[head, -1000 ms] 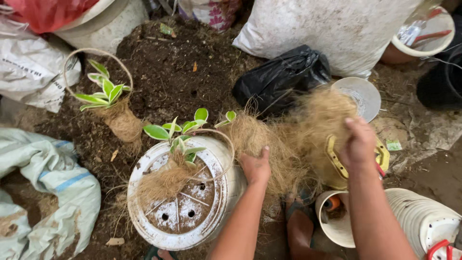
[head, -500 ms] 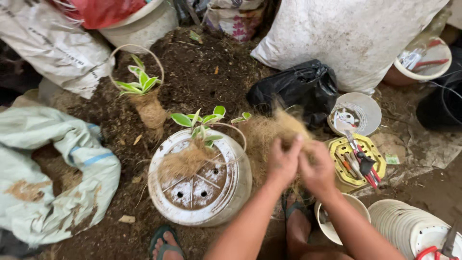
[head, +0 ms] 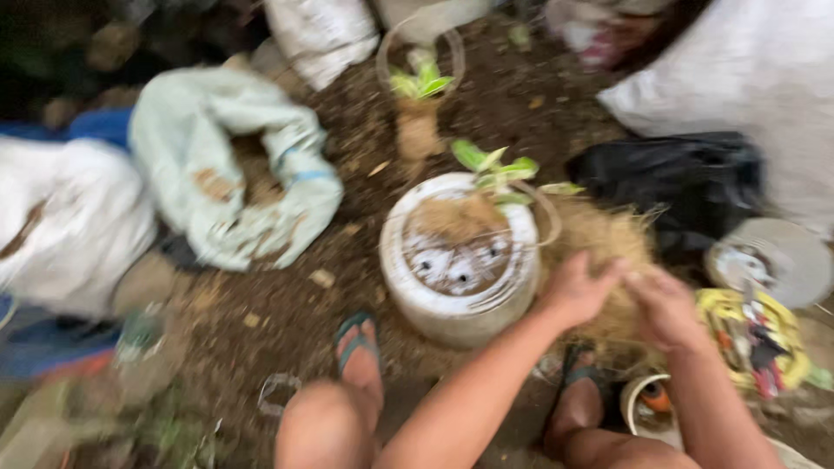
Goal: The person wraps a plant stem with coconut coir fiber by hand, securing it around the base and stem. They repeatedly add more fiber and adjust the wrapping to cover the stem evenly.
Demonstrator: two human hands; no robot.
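Both hands sit further right in the view than half a second ago, as the camera has swung left and brought more of the pale green sack (head: 234, 165) into sight. The left hand (head: 578, 291) and right hand (head: 667, 306) meet side by side, fingers curled into the brown fibre clump (head: 608, 239), gripping it. That clump lies on the soil just right of the white pot (head: 460, 265), which lies tilted with a small green plant (head: 499, 169) at its rim.
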